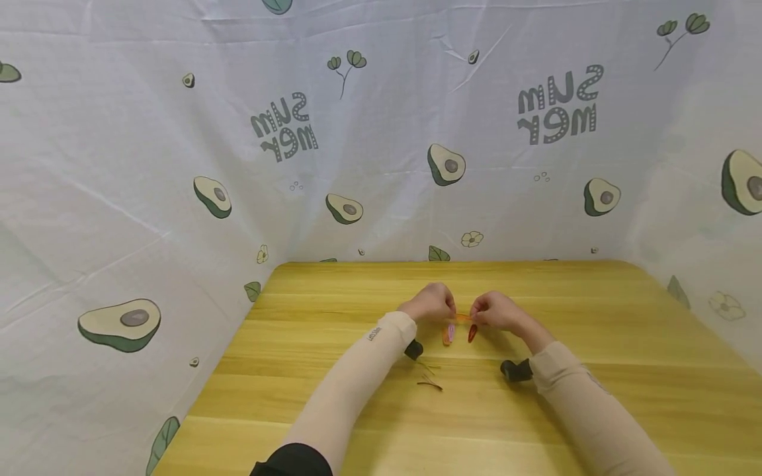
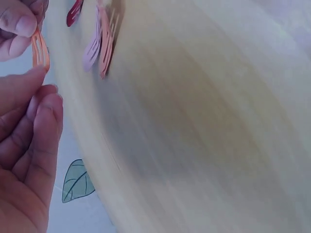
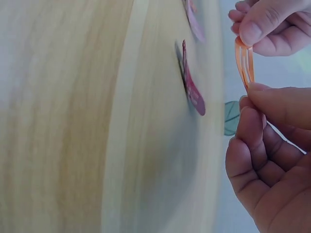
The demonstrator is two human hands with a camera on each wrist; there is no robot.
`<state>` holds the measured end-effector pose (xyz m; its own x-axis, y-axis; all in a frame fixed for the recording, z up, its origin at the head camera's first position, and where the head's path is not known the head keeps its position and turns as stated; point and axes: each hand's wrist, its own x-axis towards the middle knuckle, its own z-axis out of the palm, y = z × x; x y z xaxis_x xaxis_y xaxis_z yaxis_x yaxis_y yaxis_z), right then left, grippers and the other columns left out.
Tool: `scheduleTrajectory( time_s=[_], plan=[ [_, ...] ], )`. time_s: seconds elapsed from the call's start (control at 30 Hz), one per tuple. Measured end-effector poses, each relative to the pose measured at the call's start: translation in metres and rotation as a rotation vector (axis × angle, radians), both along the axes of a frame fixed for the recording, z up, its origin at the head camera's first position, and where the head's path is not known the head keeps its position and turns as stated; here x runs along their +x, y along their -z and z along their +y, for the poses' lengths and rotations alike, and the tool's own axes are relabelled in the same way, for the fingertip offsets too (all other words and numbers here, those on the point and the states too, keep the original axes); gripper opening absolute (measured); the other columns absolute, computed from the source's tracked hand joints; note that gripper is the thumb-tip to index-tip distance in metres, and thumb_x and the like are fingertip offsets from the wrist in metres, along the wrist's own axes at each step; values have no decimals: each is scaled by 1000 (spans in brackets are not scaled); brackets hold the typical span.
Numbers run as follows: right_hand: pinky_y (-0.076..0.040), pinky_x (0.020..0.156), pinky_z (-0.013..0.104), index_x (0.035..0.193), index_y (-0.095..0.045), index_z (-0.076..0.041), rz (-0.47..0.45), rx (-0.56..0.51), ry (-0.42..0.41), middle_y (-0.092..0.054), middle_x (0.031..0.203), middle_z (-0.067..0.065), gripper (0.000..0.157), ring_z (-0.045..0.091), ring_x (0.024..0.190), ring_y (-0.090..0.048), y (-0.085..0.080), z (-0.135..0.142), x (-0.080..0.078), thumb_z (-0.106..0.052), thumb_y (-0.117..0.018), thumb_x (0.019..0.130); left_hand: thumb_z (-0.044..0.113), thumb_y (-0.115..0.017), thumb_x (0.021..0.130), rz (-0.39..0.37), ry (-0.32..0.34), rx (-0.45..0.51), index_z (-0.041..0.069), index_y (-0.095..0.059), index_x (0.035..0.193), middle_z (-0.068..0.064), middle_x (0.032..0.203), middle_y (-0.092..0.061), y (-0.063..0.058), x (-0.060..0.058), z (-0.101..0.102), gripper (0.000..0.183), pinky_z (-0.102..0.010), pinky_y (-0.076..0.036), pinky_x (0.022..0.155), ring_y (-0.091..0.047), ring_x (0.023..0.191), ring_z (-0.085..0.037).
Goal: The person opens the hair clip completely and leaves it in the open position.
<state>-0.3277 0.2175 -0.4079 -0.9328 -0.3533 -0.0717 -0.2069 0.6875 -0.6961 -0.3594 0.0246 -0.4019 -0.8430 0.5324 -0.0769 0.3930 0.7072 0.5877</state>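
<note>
An orange snap hair clip (image 1: pixel 462 317) is stretched between both hands above the wooden table. My left hand (image 1: pixel 434 303) pinches one end between thumb and finger; in the left wrist view that hand (image 2: pixel 29 141) is at the lower left. The other end is pinched by my right hand (image 1: pixel 497 311), whose fingers curl under the thumb in the right wrist view (image 3: pixel 272 150). Just below the hands lie a purple clip (image 1: pixel 451 332) and a salmon-orange clip (image 1: pixel 445 336), side by side. A dark red clip (image 1: pixel 473 332) lies to their right.
Some thin dark strands (image 1: pixel 430 383) lie on the wooden table (image 1: pixel 464 423) nearer the person, with thin yellowish ones (image 1: pixel 428 366) just beyond. A white curtain (image 1: pixel 393 132) printed with avocados hangs along the table's back and sides.
</note>
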Motion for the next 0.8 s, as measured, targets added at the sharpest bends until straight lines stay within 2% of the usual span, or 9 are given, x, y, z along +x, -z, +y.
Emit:
scheduleTrajectory(
  time_s=[0.13,0.27,0.43,0.6,0.8],
  plan=[
    [-42,64,28,92,-68,7,-18,-22,16,-65,81,7,9,14,72,-49,-3,-2,5,1,-61,92,11,-74,90,10,20,31,9,-74,79,5,77,-68,2,-2,-4,11,-17,-45,62,-52,68,-5],
    [-43,65,29,95,-68,9,-26,-43,18,-67,85,15,11,15,74,-50,-7,-5,12,1,-61,94,12,-74,91,19,39,48,9,-75,81,5,78,-69,2,0,-7,10,-17,-45,62,-53,68,-5],
    [-49,73,31,98,-68,10,-32,-66,5,-71,92,20,14,19,82,-59,-11,-8,20,0,-59,95,12,-73,91,13,47,62,9,-75,81,4,78,-68,0,4,-11,10,-18,-44,60,-52,66,-6],
    [-50,77,33,99,-68,10,-51,-92,-13,-73,90,21,15,27,91,-66,-13,-9,25,0,-57,97,13,-72,92,18,68,56,10,-74,83,4,78,-67,-1,7,-15,10,-18,-44,59,-52,65,-6],
    [-48,79,36,99,-66,10,-77,-124,-43,-73,85,20,15,27,90,-66,-12,-10,27,0,-56,98,13,-72,93,-11,91,92,11,-75,85,4,79,-69,-2,13,-22,9,-18,-46,60,-54,68,-6]
  ],
)
